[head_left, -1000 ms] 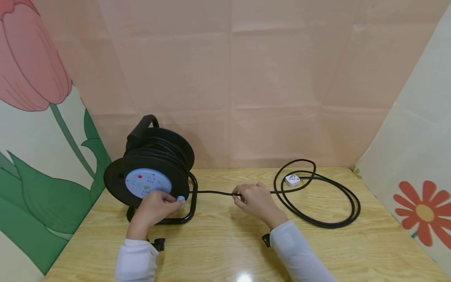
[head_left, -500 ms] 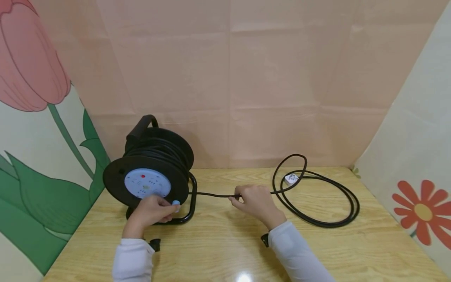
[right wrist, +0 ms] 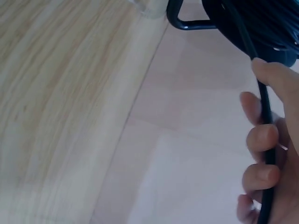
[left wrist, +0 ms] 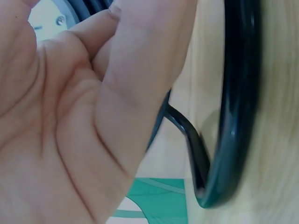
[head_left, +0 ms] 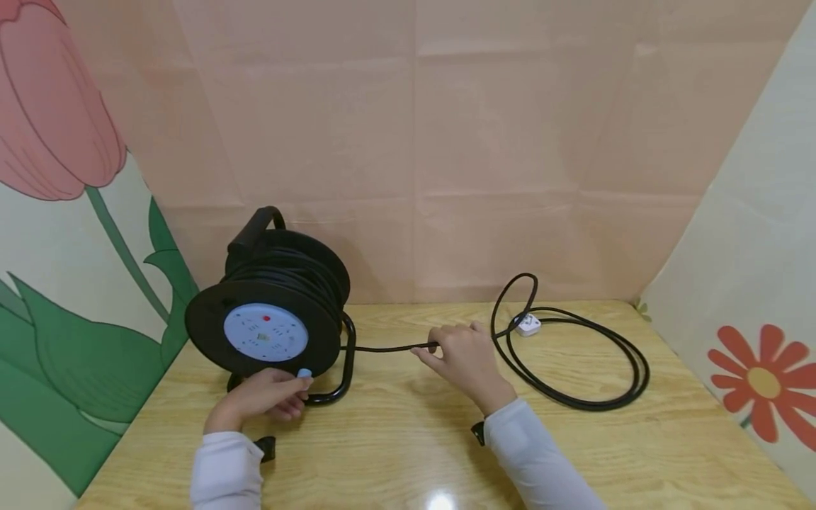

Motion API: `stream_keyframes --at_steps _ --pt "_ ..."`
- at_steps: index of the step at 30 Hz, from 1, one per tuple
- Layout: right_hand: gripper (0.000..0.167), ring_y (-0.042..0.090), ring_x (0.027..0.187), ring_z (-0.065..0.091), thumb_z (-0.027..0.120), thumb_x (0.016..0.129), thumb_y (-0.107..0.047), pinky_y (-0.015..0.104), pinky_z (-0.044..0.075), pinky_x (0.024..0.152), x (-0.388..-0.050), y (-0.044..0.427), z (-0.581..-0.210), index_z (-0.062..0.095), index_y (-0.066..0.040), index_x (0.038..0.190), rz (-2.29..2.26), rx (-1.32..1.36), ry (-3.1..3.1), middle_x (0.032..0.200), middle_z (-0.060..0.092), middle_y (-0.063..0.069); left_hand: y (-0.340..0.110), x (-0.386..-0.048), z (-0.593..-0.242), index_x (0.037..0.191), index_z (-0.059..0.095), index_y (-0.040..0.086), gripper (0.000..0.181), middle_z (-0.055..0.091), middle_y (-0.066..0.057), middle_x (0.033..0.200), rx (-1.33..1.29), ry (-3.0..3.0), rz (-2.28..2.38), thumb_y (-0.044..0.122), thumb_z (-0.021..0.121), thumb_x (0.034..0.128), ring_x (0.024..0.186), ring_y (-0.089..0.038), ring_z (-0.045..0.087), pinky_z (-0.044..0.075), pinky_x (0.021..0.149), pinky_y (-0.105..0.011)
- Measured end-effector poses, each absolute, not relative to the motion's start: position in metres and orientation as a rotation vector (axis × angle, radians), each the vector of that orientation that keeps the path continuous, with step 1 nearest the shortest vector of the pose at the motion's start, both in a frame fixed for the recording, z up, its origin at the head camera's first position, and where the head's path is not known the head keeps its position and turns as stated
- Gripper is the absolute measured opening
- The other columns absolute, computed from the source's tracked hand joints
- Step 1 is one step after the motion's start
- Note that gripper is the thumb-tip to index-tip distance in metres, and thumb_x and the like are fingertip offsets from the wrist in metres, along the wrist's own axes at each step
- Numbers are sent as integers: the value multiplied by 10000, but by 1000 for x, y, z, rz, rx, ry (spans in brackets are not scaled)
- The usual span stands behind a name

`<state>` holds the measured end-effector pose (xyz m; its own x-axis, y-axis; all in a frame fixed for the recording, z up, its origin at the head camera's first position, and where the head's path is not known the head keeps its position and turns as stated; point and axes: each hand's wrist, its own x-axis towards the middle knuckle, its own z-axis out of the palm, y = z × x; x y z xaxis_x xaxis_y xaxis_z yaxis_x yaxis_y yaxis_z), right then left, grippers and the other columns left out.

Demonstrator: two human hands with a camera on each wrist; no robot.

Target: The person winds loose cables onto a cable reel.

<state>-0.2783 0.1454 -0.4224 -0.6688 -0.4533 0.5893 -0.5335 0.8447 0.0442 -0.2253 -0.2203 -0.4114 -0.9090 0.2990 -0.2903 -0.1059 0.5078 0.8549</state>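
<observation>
A black cable reel (head_left: 204, 333) with a light-blue socket panel (head_left: 264, 343) stands on the left of the table. Thumb and fingers of my left hand (head_left: 258, 397) pinch the small blue knob (head_left: 304, 373) low on the reel's front disc. In the left wrist view the palm fills much of the picture and hides the knob. My right hand (head_left: 464, 360) holds the black cable (head_left: 389, 349) to the right of the reel. In the right wrist view, curled fingers and thumb (right wrist: 275, 77) lie around that cable, which runs up to the drum.
The reel's black tube stand (head_left: 347, 368) rests on the wooden table (head_left: 395, 439). Loose cable loops (head_left: 593, 406) lie at the right, around a white plug (head_left: 528, 325). A pink backdrop (head_left: 414, 177) rises behind the table, with flower-printed panels at both sides.
The knob has moved left and slightly down with my left hand, and the red dot on the panel has moved right. The upper cable loop at the right has shrunk and shifted left.
</observation>
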Motion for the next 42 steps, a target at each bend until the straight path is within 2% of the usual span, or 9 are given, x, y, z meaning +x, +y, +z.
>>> stream_keyframes --at_steps 2,7,9,11,16,21,26,35,42 --pt "311 94 541 523 763 857 -505 386 430 612 -279 146 -422 686 -216 771 181 717 -2411 688 655 -99 -224 -226 -415 1026 675 -90 480 710 -89 844 162 2343 1390 382 586 1010 756 -167 689 598 700 -327" --pt "208 36 555 532 738 898 -407 289 474 532 -278 145 -421 713 -208 840 205 859 -2413 747 682 -99 -235 -230 -426 1049 671 -103 487 715 -100 873 160 2302 1461 374 582 1017 786 -183 698 599 719 -325" --pt "147 23 549 504 730 908 -331 228 420 471 -277 145 -421 724 -187 882 246 940 -2435 747 666 -92 -239 -230 -431 1052 672 -104 478 715 -105 890 152 2298 1488 364 584 1017 798 -190 702 600 722 -328" --pt "111 5 565 491 715 923 -282 193 404 474 -276 144 -422 728 -172 923 278 1014 -2464 760 656 -89 -244 -230 -435 1052 675 -103 468 716 -103 901 142 2305 1504 355 586 1017 803 -196 702 600 719 -331" --pt "122 -17 555 469 691 959 -289 184 381 456 -273 140 -424 731 -175 973 307 1073 -2522 759 625 -110 -253 -227 -440 1053 680 -107 451 720 -102 906 127 2325 1541 334 591 1013 797 -198 701 601 714 -336" --pt "122 -21 508 413 687 948 -316 198 328 406 -272 138 -426 742 -207 954 292 1022 -2554 678 551 -154 -259 -225 -441 1059 673 -121 451 722 -124 912 120 2319 1593 320 592 1012 791 -193 699 600 713 -325" --pt "117 -29 488 395 665 927 -298 195 314 390 -272 137 -427 751 -222 950 267 1012 -2567 663 542 -171 -266 -223 -443 1054 670 -128 462 721 -125 906 95 2347 1605 327 605 1010 792 -203 700 601 713 -330" --pt "164 -47 505 428 662 970 -362 185 372 442 -269 134 -423 734 -225 913 333 1082 -2563 708 629 -152 -272 -220 -446 1022 688 -92 469 713 -104 876 -107 2471 1586 373 647 977 779 -220 690 603 713 -352" --pt "211 -26 472 361 671 960 -405 246 315 566 -271 138 -420 735 -220 884 268 1021 -2533 680 641 -162 -277 -217 -447 1024 696 -79 462 711 -102 873 -215 2531 1604 378 670 963 774 -211 686 599 706 -325"
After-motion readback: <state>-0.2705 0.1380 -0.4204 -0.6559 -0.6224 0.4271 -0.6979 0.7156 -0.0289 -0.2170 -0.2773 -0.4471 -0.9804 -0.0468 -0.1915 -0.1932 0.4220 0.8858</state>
